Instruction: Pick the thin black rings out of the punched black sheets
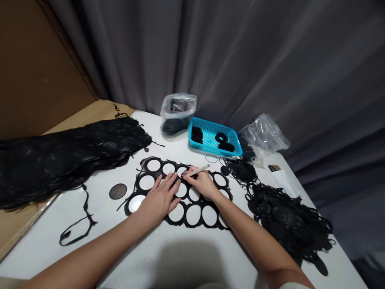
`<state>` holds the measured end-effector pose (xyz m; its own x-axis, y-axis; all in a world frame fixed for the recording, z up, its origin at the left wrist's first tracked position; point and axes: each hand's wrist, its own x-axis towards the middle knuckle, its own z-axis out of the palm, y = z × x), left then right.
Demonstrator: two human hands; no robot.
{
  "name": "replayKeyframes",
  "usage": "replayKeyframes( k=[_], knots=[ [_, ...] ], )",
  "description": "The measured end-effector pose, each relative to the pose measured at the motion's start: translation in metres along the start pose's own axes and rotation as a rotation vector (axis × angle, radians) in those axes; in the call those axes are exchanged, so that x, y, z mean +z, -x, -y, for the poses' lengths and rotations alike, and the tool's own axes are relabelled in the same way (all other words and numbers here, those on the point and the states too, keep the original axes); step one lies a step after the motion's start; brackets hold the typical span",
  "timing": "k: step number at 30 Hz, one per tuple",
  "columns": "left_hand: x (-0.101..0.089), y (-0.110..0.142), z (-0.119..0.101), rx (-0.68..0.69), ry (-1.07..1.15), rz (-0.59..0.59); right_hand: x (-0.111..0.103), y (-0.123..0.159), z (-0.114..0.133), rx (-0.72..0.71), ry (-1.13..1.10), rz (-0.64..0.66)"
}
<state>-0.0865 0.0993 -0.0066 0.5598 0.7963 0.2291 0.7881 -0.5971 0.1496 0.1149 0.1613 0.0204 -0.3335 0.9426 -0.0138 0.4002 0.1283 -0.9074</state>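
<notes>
A black rubber-like sheet [184,215] with rows of round holes lies flat on the white table. My left hand [159,198] presses on its left half, palm down with the fingers spread. Pinched in my right hand [202,184] is a white pen-shaped tool [200,170], slanting up to the right. The right fingers rest at a hole in the sheet's top row, and they hide the tool's tip. To the left of the sheet lies a loose dark disc [118,191].
Black sheets [66,156] are stacked at left, with a loose strip [86,197] below. Behind stand a bagged black bundle [176,125] and a blue basket [210,151] holding black rings. A clear bag [267,134], thin rings [243,170], a tangled black heap [288,224] and white paper [284,182] lie right.
</notes>
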Motion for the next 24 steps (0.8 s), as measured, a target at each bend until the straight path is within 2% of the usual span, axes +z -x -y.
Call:
replayKeyframes(
  k=[6,12,14,16,20,22,24],
  knots=[
    [0.000,0.000,0.001,-0.004,0.014,0.006,-0.001,-0.003,-0.001,-0.043,0.048,0.010],
    [0.000,0.002,-0.001,-0.071,-0.015,0.006,0.008,0.008,-0.005,-0.360,0.443,0.076],
    [0.001,0.003,-0.002,-0.090,-0.025,-0.003,0.007,0.008,-0.008,-0.422,0.573,0.072],
    [0.003,0.002,-0.003,-0.101,-0.031,-0.018,-0.006,0.003,-0.013,-0.395,0.617,-0.061],
    [0.003,0.001,-0.005,-0.128,-0.046,-0.010,-0.063,-0.009,-0.025,-0.156,0.551,-0.537],
    [0.002,0.000,-0.005,-0.136,-0.052,0.000,-0.087,-0.012,-0.028,-0.046,0.480,-0.640],
    [0.001,0.000,-0.002,-0.125,-0.044,-0.003,-0.094,-0.014,-0.026,0.048,0.346,-0.628]
  ],
)
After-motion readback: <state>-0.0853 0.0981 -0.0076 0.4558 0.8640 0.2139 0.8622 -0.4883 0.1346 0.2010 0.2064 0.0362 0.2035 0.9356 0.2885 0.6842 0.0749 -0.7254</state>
